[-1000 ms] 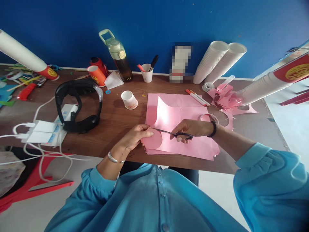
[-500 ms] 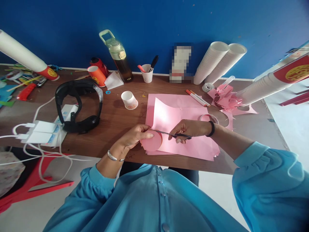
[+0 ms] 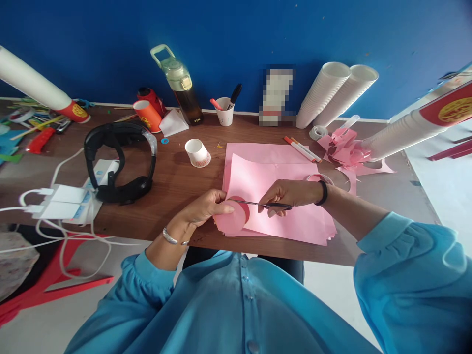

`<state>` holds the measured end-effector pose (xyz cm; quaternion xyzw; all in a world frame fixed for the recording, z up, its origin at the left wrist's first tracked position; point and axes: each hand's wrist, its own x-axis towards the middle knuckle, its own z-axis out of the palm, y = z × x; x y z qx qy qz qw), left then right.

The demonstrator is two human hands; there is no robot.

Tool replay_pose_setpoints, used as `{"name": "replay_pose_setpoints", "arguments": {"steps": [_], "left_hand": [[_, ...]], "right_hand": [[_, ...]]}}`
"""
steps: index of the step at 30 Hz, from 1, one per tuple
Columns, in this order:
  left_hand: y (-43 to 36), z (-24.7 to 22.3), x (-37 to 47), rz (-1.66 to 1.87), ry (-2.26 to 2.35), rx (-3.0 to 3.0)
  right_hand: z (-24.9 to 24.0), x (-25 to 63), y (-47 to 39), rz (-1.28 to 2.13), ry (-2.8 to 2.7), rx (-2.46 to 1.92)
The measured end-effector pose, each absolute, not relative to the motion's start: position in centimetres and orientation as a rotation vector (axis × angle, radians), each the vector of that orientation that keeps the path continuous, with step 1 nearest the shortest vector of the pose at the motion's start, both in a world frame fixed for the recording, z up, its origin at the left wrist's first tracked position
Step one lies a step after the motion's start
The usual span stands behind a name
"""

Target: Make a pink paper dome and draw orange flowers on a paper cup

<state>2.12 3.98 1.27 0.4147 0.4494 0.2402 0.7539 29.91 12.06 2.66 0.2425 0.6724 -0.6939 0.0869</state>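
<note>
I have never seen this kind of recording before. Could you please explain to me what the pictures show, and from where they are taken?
There is no robot here, only a person's two bare hands. All pictures come from one camera worn on the head, looking forward and down.

The left hand holds a round piece of pink paper. The right hand holds scissors, with the blades at the paper's upper edge.

On the table lie pink sheets. Around them are a small white cup, a bottle, a black headband-like device and stacked cups.

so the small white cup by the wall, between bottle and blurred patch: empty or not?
Not empty: a black marker and a red-tipped pen stick up past the cup's rim.
</note>
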Motion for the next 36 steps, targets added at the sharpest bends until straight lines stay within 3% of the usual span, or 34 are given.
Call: {"name": "replay_pose_setpoints", "arguments": {"steps": [10, 15, 21, 27, 30, 36], "left_hand": [[3.7, 1.3, 0.6, 0.542, 1.037, 0.963], [1.9, 1.9, -2.9, 0.777, 1.23, 0.87], [1.3, 2.6, -3.3, 1.142, 1.301, 0.736], [2.8, 2.6, -0.1, 1.166, 1.186, 0.803], [4.1, 2.7, 1.9, 1.173, 1.12, 0.84], [7.4, 2.7, 6.2, 1.2, 1.038, 0.976]], "right_hand": [[3.1, 28.8, 10.9, -2.13, 2.01, 0.804], [3.2, 30.8, 8.2, -2.133, 2.136, 1.011], [2.4, 32.8, 4.4, -1.498, 2.58, 1.839], [1.4, 32.6, 2.1, -1.136, 2.76, 2.106], [0.3, 31.9, 1.9, -1.266, 2.844, 2.095], [-2.3, 29.5, 3.3, -1.952, 2.67, 2.35]]}}
